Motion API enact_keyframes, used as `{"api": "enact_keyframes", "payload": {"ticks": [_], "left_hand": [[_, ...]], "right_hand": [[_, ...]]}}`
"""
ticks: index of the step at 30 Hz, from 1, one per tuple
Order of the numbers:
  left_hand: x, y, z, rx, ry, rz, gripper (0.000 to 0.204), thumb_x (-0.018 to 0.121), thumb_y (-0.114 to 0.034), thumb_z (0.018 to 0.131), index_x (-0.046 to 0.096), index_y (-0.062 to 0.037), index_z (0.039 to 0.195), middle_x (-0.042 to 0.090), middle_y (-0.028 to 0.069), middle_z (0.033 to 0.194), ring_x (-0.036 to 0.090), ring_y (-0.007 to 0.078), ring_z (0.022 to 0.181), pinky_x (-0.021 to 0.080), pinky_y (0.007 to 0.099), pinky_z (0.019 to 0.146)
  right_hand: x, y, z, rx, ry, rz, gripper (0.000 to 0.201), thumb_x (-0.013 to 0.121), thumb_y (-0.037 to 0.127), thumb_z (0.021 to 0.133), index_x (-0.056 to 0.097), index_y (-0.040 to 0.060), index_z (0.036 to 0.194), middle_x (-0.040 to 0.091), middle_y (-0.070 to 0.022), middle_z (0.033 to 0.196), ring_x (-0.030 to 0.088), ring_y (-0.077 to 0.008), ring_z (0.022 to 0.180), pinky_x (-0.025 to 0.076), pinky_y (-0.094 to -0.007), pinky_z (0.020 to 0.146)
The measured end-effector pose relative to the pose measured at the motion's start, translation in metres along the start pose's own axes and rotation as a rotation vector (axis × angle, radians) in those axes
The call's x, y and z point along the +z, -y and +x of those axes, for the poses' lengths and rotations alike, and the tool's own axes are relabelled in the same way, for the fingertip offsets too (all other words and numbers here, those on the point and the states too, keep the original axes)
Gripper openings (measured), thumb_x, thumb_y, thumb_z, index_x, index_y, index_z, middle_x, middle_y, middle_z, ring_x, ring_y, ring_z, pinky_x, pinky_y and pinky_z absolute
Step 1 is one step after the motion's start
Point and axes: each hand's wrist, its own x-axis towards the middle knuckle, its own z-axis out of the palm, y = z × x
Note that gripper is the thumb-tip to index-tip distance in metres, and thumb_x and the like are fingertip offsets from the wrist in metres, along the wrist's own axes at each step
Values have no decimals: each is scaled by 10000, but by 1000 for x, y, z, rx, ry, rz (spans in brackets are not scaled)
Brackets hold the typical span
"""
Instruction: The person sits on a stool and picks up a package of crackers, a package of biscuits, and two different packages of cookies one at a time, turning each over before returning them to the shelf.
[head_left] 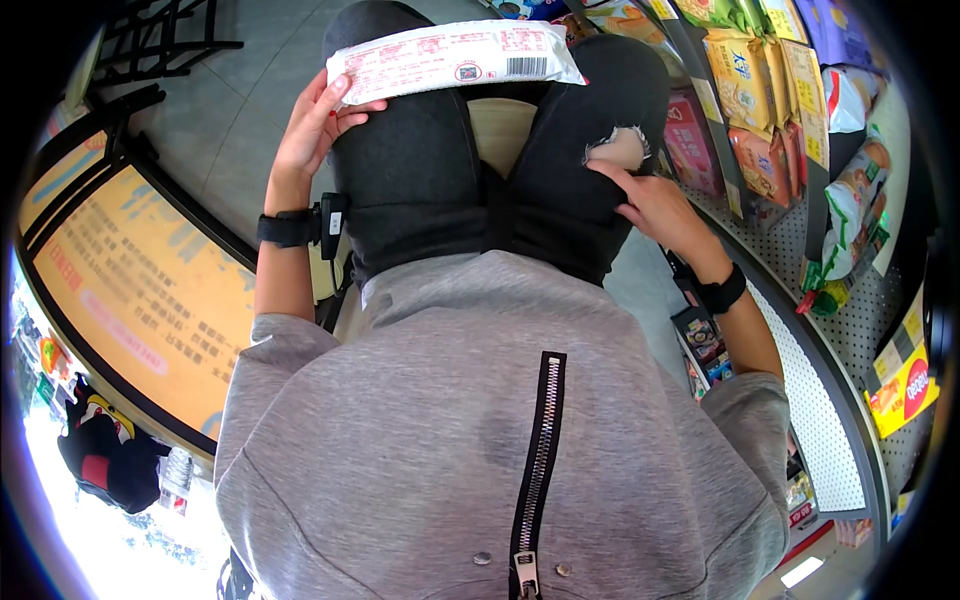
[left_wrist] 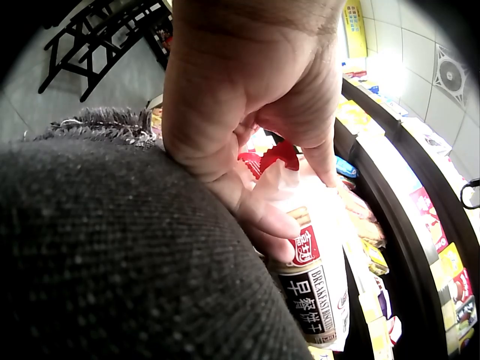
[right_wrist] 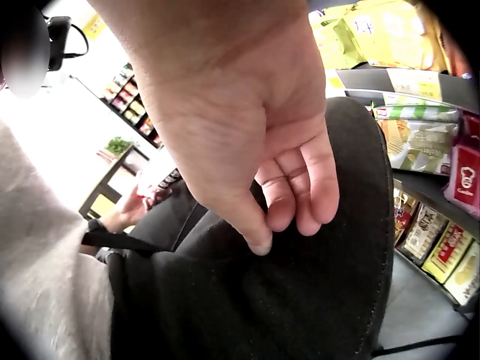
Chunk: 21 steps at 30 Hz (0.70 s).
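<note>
Fingers of left hand curled round one end of white biscuit packet, thumb on top, packet lying across both knees. Right hand resting loose on right thigh, fingers together, gently bent, holding nothing. Step in hand, probably: inspecting a packet taken off the snack shelf. Next move likely calls for a firmer two-handed grip. Packet's front print barely legible; lower shelves cut off; floor mostly hidden behind grey top.
</note>
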Motion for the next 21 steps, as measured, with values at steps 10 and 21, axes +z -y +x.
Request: {"api": "enact_keyframes", "payload": {"ticks": [10, 21], "left_hand": [[1, 0, 0, 11, -2, 2, 443, 488, -291, 854, 390, 21, 1154, 570, 144, 1002, 607, 198, 845, 506, 216, 679], [2, -1, -1, -2, 0, 77, 473, 435, -306, 876, 343, 36, 1189, 548, 156, 1034, 592, 199, 877, 497, 206, 673]], "right_hand": [[-1, 4, -2, 62, 9, -62, 454, 616, 23, 669, 420, 115, 1068, 570, -147, 714, 554, -336, 726, 437, -401, 618], [4, -8, -3, 10, 3, -46, 474, 629, 35, 665, 425, 117, 1084, 570, -147, 712, 547, -342, 704, 426, -399, 603]]}}
